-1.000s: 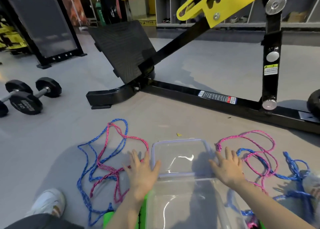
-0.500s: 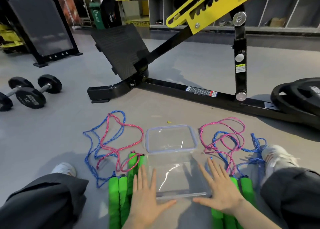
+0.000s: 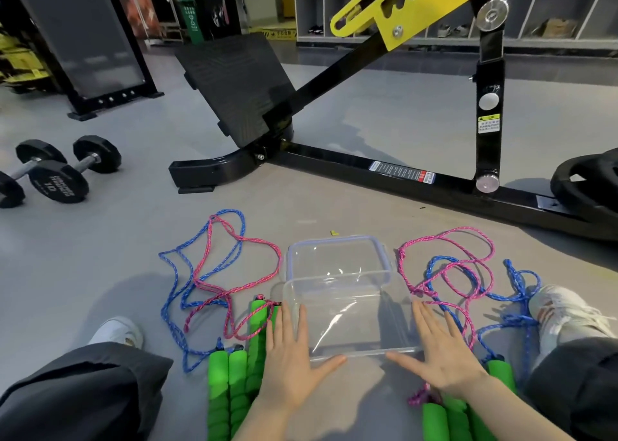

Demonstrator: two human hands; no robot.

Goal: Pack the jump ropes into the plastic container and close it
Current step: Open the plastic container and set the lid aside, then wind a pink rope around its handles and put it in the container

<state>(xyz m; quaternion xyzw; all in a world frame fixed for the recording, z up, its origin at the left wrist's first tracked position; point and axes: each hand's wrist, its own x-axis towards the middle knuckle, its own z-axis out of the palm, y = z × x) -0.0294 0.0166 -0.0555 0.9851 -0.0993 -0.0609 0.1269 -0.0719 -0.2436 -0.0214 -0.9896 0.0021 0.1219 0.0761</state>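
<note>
Fingers (image 3: 280,327) straight and holding nothing, left hand (image 3: 291,353) and right hand (image 3: 439,357) flank the clear rectangular plastic container (image 3: 337,317), seemingly light and slippery; grip its walls

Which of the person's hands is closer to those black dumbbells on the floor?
Left. The left hand rests on the left of the clear container, with the dumbbells far to its left and ahead; the right hand is across the container, farther away.

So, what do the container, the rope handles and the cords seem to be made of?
Container: clear, glossy plastic; the floor shows through, with glints. Handles: probably matte green foam, ribbed and soft-looking. Cords: braided fibre, perhaps nylon; woven pattern visible.
</note>
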